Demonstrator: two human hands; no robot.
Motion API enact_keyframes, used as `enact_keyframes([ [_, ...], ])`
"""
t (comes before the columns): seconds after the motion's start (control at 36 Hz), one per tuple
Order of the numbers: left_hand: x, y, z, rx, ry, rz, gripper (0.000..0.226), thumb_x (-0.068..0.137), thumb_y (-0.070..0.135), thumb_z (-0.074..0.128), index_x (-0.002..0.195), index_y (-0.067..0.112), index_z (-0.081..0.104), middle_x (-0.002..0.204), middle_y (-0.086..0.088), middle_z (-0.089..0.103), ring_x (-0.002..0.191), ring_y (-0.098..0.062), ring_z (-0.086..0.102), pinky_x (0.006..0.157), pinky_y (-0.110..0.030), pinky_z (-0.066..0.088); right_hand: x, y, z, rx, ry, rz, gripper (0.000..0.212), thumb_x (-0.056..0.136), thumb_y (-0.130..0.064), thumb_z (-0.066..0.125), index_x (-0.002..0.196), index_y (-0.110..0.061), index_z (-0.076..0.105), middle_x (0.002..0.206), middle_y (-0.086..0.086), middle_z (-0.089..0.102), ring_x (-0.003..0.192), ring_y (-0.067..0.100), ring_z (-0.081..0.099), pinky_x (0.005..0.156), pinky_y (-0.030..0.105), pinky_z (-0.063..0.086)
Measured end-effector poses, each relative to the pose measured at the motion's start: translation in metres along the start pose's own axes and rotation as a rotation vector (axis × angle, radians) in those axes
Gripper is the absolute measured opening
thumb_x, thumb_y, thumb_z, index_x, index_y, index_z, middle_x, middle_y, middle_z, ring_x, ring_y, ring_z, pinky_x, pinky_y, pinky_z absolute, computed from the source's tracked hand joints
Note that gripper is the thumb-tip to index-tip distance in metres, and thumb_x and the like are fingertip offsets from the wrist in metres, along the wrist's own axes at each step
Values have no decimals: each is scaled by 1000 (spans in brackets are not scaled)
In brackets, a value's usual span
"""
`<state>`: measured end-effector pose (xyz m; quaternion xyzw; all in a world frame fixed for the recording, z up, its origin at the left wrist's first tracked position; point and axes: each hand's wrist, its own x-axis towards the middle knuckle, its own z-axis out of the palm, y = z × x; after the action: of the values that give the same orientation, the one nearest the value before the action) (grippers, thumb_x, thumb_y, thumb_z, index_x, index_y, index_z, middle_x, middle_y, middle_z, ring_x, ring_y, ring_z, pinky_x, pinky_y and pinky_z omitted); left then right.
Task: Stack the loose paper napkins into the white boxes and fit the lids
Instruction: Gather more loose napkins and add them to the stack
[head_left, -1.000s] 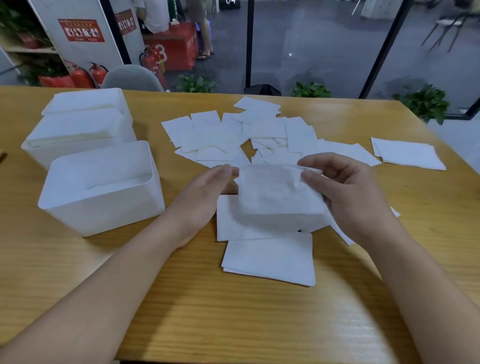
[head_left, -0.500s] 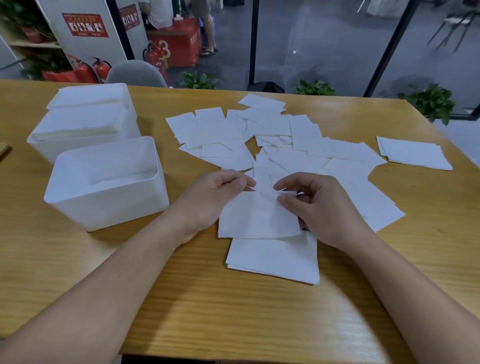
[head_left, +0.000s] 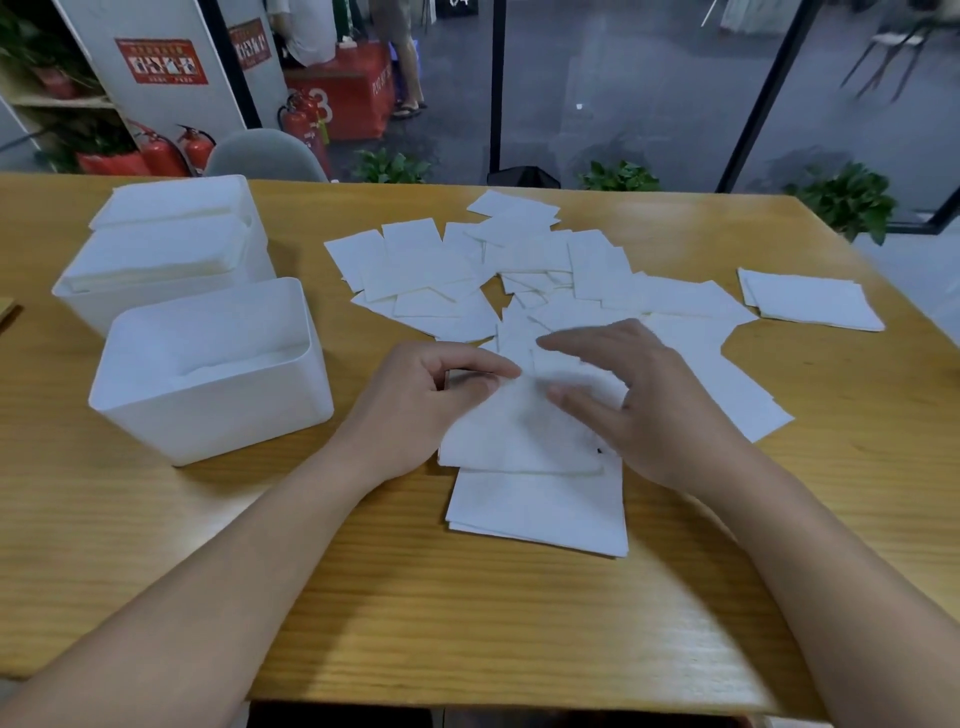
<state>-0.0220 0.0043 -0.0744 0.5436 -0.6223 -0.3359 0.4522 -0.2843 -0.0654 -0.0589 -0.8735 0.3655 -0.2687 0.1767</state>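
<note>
- On the wooden table (head_left: 156, 519), seen from the head camera, both hands work close together over a napkin (head_left: 511, 436) near the middle.
- The left hand (head_left: 415, 395) has its fingers curled, and thumb and forefinger pinch the napkin's upper left corner.
- The right hand (head_left: 639, 400) lies over the napkin's right part with fingers spread and fairly straight; motion blur hides whether the fingertips press on it.
- That napkin overlaps the far edge of a small stack of napkins (head_left: 540, 514) lying nearer the person.
- Beyond the hands, loose napkins (head_left: 467, 270) are scattered across the middle of the table, many overlapping.
- A separate pile of napkins (head_left: 810, 299) sits well apart, near the right edge.
- At the left, a white box (head_left: 208, 410) stands open, with napkins inside it lying below the rim.
- Just behind it stands a second white box (head_left: 156, 291), filled with napkins close to its rim.
- A white lid (head_left: 171, 200) rests tilted over the back of that second box, not fitted down.
- Past the table are a grey chair (head_left: 265, 156), red fire extinguishers (head_left: 171, 153) and potted plants (head_left: 841, 200).
</note>
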Motion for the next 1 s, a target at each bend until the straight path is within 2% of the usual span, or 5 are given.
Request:
enact_keyframes([
  [0.22,-2,16,-16,-4,-17,24,18,106,33,73,120,39,82,103,-3,79,94,-34,72,87,-49,61,-14,-3,-20,504,54,111,13,106,-23,72,105,-30,83,92,1,76,81,31,67,67,37,55],
  [0.33,-10,19,-20,67,-94,12,16,107,29,72,110,39,83,86,2,77,69,-20,71,64,-32,58,-26,0,-24,568,-25,216,12,104,-22,75,108,-30,84,86,-8,74,64,12,59,62,15,49],
  [0.5,-27,10,-13,195,-152,-66,10,105,37,73,108,43,80,77,9,73,66,-10,67,67,-30,53,-43,1,-12,412,-68,288,7,98,-29,81,100,-36,81,80,-8,71,57,9,59,58,18,49],
  [0.72,-31,8,-5,705,-120,64,12,99,51,73,108,44,77,102,21,62,90,1,59,75,-31,54,-50,-1,-9,-173,-15,129,16,89,-54,79,98,-42,73,99,-24,62,78,6,61,58,28,42],
  [1.0,19,12,13,389,-134,19,7,101,46,72,104,48,79,102,23,74,100,-5,68,81,-28,58,2,9,-5,-208,-53,57,15,98,-33,80,109,-22,82,123,-8,71,113,19,60,96,39,48],
])
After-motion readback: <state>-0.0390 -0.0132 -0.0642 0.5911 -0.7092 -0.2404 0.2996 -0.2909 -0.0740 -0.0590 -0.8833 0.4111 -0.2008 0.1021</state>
